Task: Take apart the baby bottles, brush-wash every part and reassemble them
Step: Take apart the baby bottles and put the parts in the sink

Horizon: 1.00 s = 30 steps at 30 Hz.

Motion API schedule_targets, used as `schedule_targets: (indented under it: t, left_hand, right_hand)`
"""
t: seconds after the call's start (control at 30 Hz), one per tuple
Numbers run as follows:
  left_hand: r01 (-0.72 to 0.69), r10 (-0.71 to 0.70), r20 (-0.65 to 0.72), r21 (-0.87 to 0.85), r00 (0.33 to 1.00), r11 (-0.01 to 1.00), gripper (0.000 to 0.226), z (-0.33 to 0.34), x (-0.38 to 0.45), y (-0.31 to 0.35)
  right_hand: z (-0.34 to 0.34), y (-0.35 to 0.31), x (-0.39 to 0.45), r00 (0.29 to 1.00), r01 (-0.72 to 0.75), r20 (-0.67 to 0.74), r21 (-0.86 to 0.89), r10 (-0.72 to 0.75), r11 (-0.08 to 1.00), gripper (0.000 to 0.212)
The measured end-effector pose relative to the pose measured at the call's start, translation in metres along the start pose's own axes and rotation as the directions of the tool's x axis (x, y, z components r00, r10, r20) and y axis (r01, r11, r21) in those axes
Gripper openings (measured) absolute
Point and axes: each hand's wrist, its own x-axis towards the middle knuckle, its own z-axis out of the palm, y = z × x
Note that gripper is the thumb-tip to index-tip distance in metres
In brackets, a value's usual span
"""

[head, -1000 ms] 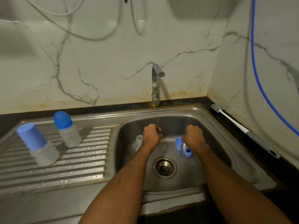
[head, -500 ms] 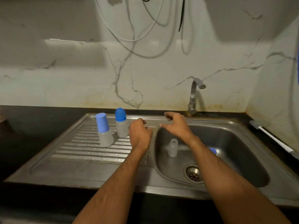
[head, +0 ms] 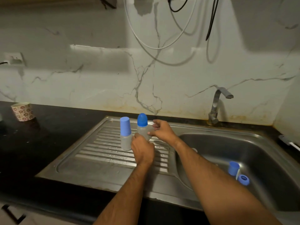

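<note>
Two capped baby bottles stand on the steel draining board (head: 100,161). The left bottle (head: 125,133) has a flat light-blue cap; the right bottle (head: 142,127) has a rounded darker-blue cap. My left hand (head: 142,150) hovers just right of the left bottle's base, fingers curled, nothing visibly in it. My right hand (head: 162,130) is beside the right bottle with fingers spread around its body, touching or nearly so. In the sink basin (head: 259,146) lie a blue cap (head: 233,168) and a blue screw ring (head: 243,179). My right forearm hides part of the basin.
The tap (head: 217,104) rises at the back of the sink. A brush (head: 289,143) lies on the black counter at the right edge. A flowered paper cup (head: 22,111) stands far left on the counter. Cables hang against the marble wall.
Both hands have left the sink basin and moved left to the bottles on the draining board. My view has swung left, so the basin now sits at the right.
</note>
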Motion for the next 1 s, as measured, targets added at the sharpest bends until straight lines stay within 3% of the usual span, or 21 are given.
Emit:
schedule_targets:
  t: [0.17,0.43,0.6,0.73,1.0]
  left_hand:
    - [-0.016,0.016,0.024,-0.035,1.000,0.999,0.043,0.005,0.013,0.000]
    - [-0.029,0.031,0.036,-0.048,0.999,0.998,0.043,0.016,0.029,-0.011]
    - [-0.039,0.040,0.010,-0.021,0.999,0.999,0.041,0.021,0.033,-0.015]
    - [-0.060,0.059,0.013,0.015,0.998,0.998,0.044,0.025,0.028,-0.007]
    - [-0.208,0.238,0.121,-0.218,0.964,0.953,0.036,0.059,-0.006,0.038]
  right_hand:
    - [0.018,0.002,0.020,0.999,-0.008,0.040,0.040,0.006,0.999,0.086]
    - [0.034,0.009,0.043,0.998,0.016,0.064,0.059,-0.020,0.998,0.069]
    - [0.033,0.016,0.044,0.999,0.026,0.031,0.052,-0.027,0.998,0.075]
    - [0.012,0.020,0.037,0.998,0.058,0.011,0.050,-0.059,0.997,0.070]
    - [-0.067,0.038,-0.001,0.996,0.046,-0.081,-0.005,-0.046,0.999,0.072]
